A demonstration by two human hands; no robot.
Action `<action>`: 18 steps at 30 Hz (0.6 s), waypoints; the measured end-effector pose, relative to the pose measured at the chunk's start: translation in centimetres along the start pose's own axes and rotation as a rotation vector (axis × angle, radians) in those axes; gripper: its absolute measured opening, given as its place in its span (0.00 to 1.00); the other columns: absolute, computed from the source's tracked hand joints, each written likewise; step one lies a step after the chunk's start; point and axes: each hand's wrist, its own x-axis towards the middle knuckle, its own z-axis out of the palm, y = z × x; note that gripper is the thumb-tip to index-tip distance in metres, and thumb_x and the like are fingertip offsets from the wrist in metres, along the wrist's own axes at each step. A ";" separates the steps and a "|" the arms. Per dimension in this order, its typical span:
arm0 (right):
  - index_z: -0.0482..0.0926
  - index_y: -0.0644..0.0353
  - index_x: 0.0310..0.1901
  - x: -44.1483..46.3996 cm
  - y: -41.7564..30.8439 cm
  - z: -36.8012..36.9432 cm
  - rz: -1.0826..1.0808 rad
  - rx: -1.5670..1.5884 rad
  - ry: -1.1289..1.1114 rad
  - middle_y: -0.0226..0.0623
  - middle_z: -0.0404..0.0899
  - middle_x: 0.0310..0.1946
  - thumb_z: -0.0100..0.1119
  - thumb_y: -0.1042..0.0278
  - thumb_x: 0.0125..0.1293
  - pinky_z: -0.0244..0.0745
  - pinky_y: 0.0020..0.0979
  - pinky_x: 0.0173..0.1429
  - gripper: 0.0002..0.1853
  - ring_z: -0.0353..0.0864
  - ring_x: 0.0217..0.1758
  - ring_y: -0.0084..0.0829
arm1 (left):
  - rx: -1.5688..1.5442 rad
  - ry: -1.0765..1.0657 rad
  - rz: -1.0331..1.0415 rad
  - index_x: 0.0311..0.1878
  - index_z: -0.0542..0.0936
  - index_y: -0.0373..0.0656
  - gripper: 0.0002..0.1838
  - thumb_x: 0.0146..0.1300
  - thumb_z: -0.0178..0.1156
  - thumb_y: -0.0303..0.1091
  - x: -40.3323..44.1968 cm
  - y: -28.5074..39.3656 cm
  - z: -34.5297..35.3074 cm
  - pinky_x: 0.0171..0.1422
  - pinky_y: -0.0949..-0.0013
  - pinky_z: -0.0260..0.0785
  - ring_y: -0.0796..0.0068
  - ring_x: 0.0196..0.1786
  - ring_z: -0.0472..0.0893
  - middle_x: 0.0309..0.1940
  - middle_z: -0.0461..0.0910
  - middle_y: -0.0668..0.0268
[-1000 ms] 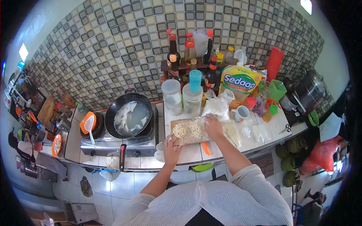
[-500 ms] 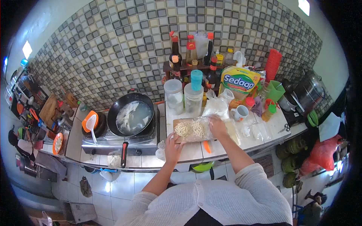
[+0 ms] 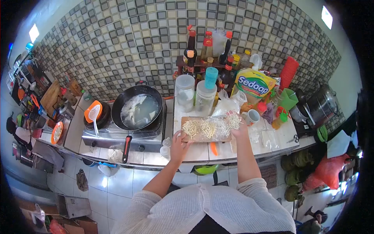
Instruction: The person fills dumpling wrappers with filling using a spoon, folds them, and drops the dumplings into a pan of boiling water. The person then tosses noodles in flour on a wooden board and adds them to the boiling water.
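Note:
My left hand (image 3: 179, 147) grips the left end of a floured wooden board (image 3: 198, 139), thumb along its near edge. Two small nests of pale noodles lie on it, a left nest (image 3: 190, 128) and a middle nest (image 3: 207, 129). White flour dusts the board's right half. At the right end, my right hand (image 3: 239, 132) holds a third bundle of noodles (image 3: 233, 121); its fingertips show just past the strands. Whether that hand also touches the board, I cannot tell. An orange-handled tool (image 3: 214, 148) pokes out under the board's near edge.
Left, a black wok (image 3: 136, 128) with cloudy liquid and white pieces sits on the stove (image 3: 113, 142), its handle jutting forward. A white skimmer (image 3: 94, 115) rests beside it. Behind the board stand clear jars (image 3: 185, 93) and a plastic bag (image 3: 226, 105); a mug (image 3: 252, 116) is at right.
My right hand has moved from over the board to its right end, and noodles now show in it. The view has shifted slightly. My left hand stays on the board.

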 end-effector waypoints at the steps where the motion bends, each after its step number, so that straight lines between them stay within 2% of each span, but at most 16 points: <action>1: 0.71 0.65 0.58 -0.3 -0.3 0.2 0.042 0.081 -0.023 0.42 0.76 0.55 0.50 0.67 0.72 0.74 0.45 0.62 0.17 0.74 0.62 0.44 | -0.003 0.000 -0.009 0.52 0.76 0.40 0.25 0.54 0.73 0.38 0.1 0.0 0.1 0.47 0.65 0.76 0.59 0.52 0.78 0.62 0.69 0.57; 5: 0.71 0.64 0.58 -2.4 -1.3 2.2 0.039 0.184 0.037 0.43 0.76 0.58 0.46 0.67 0.73 0.72 0.46 0.64 0.16 0.72 0.65 0.45 | -0.031 -0.029 -0.051 0.52 0.76 0.39 0.25 0.54 0.73 0.37 0.0 -0.2 0.2 0.46 0.66 0.77 0.60 0.52 0.79 0.62 0.69 0.57; 7: 0.71 0.63 0.59 -2.9 -1.8 2.8 0.047 0.140 0.026 0.44 0.74 0.61 0.43 0.67 0.74 0.70 0.46 0.67 0.17 0.70 0.67 0.46 | -0.002 -0.032 -0.019 0.53 0.75 0.42 0.26 0.54 0.72 0.40 0.0 -0.4 0.3 0.46 0.65 0.78 0.62 0.53 0.79 0.63 0.67 0.62; 14: 0.70 0.63 0.60 -2.8 -2.2 3.0 0.062 0.149 0.014 0.44 0.73 0.62 0.43 0.66 0.74 0.68 0.47 0.68 0.18 0.70 0.67 0.46 | -0.062 -0.046 -0.048 0.54 0.74 0.41 0.24 0.56 0.71 0.37 0.0 -0.6 0.2 0.48 0.65 0.78 0.62 0.55 0.77 0.64 0.66 0.60; 16: 0.71 0.64 0.60 -2.5 -1.9 2.4 0.100 0.111 -0.029 0.44 0.74 0.61 0.44 0.66 0.74 0.69 0.47 0.68 0.18 0.71 0.67 0.46 | -0.016 -0.007 0.057 0.56 0.74 0.41 0.22 0.59 0.68 0.34 -0.2 -1.0 0.3 0.49 0.66 0.78 0.61 0.56 0.77 0.64 0.66 0.58; 18: 0.71 0.64 0.60 -1.6 -1.5 1.5 0.120 0.088 -0.006 0.44 0.74 0.61 0.45 0.66 0.73 0.69 0.47 0.68 0.18 0.71 0.66 0.46 | -0.066 -0.013 0.042 0.56 0.74 0.40 0.21 0.61 0.66 0.33 -0.3 -0.9 0.2 0.51 0.65 0.77 0.59 0.56 0.76 0.64 0.65 0.57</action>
